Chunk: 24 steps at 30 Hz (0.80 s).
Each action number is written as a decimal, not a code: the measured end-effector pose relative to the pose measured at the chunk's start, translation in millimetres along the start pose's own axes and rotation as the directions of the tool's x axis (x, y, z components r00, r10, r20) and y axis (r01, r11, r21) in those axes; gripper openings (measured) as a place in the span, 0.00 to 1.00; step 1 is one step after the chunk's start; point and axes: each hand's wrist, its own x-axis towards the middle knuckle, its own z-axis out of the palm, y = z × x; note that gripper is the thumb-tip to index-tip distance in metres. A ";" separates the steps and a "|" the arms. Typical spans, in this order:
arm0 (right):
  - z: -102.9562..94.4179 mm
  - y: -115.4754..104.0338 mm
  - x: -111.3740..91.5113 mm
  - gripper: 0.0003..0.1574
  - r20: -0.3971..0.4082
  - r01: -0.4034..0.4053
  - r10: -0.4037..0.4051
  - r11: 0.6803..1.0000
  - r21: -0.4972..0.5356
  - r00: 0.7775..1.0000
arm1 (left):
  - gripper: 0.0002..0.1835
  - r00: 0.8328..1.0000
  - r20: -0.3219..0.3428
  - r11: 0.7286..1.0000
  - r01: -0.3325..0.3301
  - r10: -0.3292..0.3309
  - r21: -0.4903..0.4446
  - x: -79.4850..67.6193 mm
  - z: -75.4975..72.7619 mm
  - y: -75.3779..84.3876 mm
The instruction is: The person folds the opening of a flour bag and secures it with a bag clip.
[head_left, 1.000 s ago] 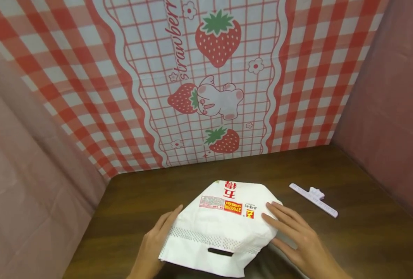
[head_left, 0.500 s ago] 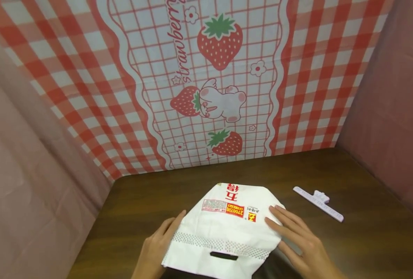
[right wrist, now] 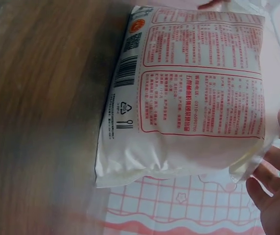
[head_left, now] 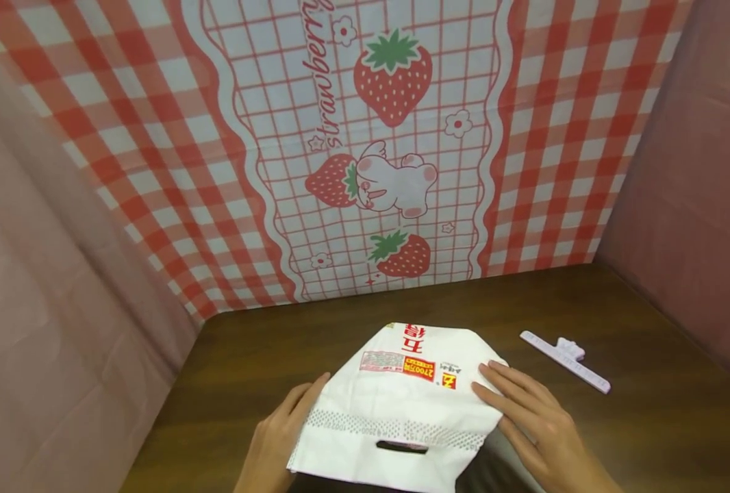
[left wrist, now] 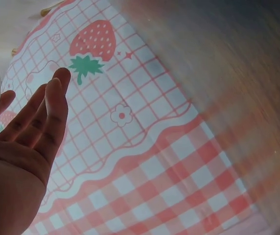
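Note:
A white flour bag [head_left: 402, 411] with red and yellow print stands on the dark wooden table, its end with the handle slot towards me. My left hand [head_left: 281, 428] lies along the bag's left side. In the left wrist view that hand [left wrist: 25, 142] shows its fingers slightly bent, and a pale piece of the bag is at the frame's edge. With spread, mostly straight fingers, my right hand [head_left: 534, 418] touches the bag's right side. The right wrist view shows the bag's back panel [right wrist: 198, 88] with dense red text and a barcode, near the right hand [right wrist: 279, 186].
A white ruler-like sealing clip [head_left: 565, 357] lies on the table [head_left: 242, 356] to the right of the bag. Behind the table hangs a red checked strawberry cloth [head_left: 396, 171]. Pink cloth walls [head_left: 698, 239] stand at both sides.
The bag's lower right part, folded in earlier, has spread out, and its handle end looks flatter. Both hands stay at the bag's sides. The head view has shifted slightly.

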 end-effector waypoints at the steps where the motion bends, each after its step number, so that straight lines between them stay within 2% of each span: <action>1: -0.6 0.2 1.2 0.23 -0.004 0.004 -0.004 1.000 -0.003 1.000 | 0.23 1.000 0.001 1.000 0.006 -0.006 0.001 0.6 -0.2 0.2; 8: -5.8 -1.6 14.6 0.21 -0.039 0.028 -0.029 0.999 -0.027 0.999 | 0.23 0.999 0.014 0.997 0.047 -0.046 -0.068 1.9 -1.2 0.8; 13: -10.1 -1.1 25.1 0.20 -0.063 0.050 -0.051 0.998 -0.025 0.997 | 0.25 0.998 0.020 0.990 0.065 -0.063 -0.121 7.7 -8.5 5.9; 21: -16.9 5.1 34.5 0.19 -0.063 0.064 -0.067 0.997 -0.044 0.996 | 0.26 0.999 -0.015 0.990 0.026 -0.028 -0.139 27.1 -18.8 7.7; 24: -20.1 6.9 37.8 0.19 -0.056 0.067 -0.069 0.997 -0.038 0.996 | 0.26 1.000 -0.001 0.988 0.027 -0.027 -0.149 29.9 -19.6 8.6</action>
